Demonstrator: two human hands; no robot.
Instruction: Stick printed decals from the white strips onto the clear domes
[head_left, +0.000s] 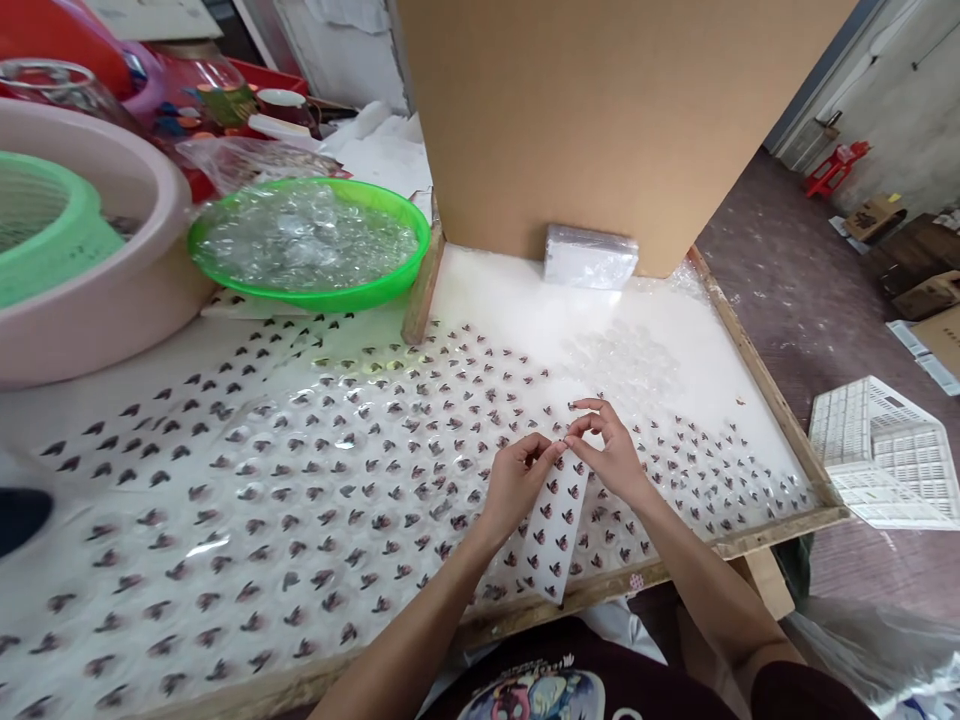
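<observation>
A narrow white sheet of small dark printed stickers [553, 535] hangs down toward me over the table's near edge. My left hand [517, 482] pinches its upper end between thumb and forefinger. Right beside it, my right hand [611, 460] has thumb and finger closed at the same upper end, their tips almost touching the left ones. A small dark mark shows at one raised right fingertip; I cannot tell whether it is a sticker. Around both hands lie many clear round plastic pieces [390, 490], each with a small dark motif, spread over the white tabletop [487, 285].
At the back left stand a bright green basin [375, 285] heaped with clear plastic pieces and a large pink tub [97, 320]. A tall cardboard panel [600, 120] rises behind a wrapped white stack [590, 258]. Wooden strips [765, 390] edge the table; a white crate [892, 460] lies right.
</observation>
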